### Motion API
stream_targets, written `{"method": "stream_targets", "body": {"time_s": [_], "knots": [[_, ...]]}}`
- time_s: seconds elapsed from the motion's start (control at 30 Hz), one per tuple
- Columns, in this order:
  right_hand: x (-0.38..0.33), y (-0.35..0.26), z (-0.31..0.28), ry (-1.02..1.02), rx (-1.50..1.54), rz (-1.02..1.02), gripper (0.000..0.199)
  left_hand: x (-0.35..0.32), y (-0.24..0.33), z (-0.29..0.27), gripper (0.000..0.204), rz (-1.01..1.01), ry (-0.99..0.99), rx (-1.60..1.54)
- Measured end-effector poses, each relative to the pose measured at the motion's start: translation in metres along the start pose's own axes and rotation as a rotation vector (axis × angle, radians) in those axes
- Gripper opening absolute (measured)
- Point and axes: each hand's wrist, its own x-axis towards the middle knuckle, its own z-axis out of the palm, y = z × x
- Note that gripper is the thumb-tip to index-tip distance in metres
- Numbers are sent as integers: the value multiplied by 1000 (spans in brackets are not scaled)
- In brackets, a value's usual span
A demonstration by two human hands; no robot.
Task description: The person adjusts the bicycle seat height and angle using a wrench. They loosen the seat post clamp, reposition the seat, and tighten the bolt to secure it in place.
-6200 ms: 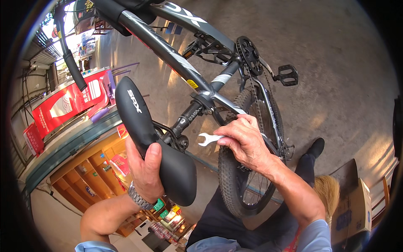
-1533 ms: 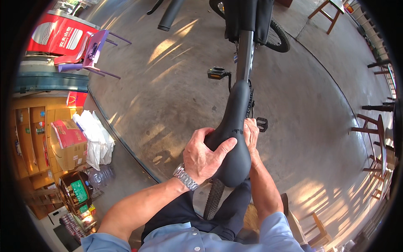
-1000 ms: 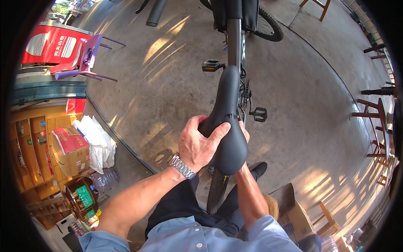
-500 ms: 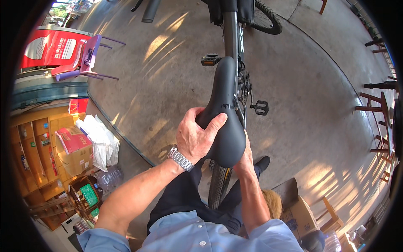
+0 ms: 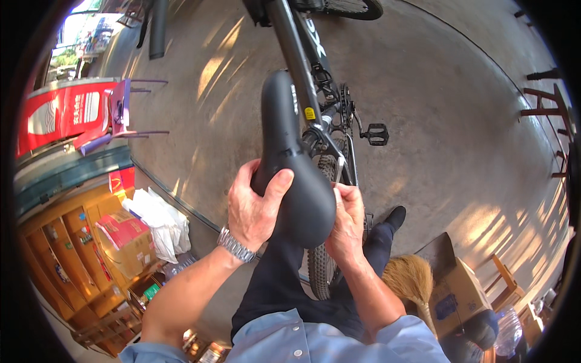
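Observation:
A black bicycle saddle (image 5: 296, 187) is directly in front of me, its narrow nose pointing away. My left hand (image 5: 257, 206) grips its left side, the thumb lying across the top. Close against the saddle's right rear edge, my right hand (image 5: 347, 221) has thumb and fingers pinched together. A thin pale bar (image 5: 339, 169) shows just above those fingertips; whether they hold it I cannot make out. Beyond the saddle and to its right runs the dark bicycle frame (image 5: 293, 54). The rear wheel (image 5: 319, 272) stands below, between my legs. The saddle hides whatever is beneath it.
A black pedal (image 5: 377, 134) sticks out on the right. Left are a purple chair (image 5: 121, 109), a wooden shelf unit (image 5: 66, 254), a carton (image 5: 127, 242) and white bags (image 5: 160, 224). A straw broom (image 5: 408, 278) and an open cardboard box (image 5: 460, 296) stand lower right.
The saddle and my left hand have shifted left, off the line of the frame. My right hand has come out from under the saddle's edge, fingers now pinched. The view has turned slightly.

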Motion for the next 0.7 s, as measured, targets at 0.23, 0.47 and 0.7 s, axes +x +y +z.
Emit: {"method": "stream_targets", "body": {"time_s": [0.23,0.47,0.7], "knots": [[47,-29,-52,-273,-851,-535,17,-7,0,3,70,109,-9,-68],[125,-62,-62,-740,-955,-895,24,-6,3,2,76,-71,-152,-165],[165,-52,-48,-886,-809,-1001,23,-4,5,3,83,-21,-141,40]]}}
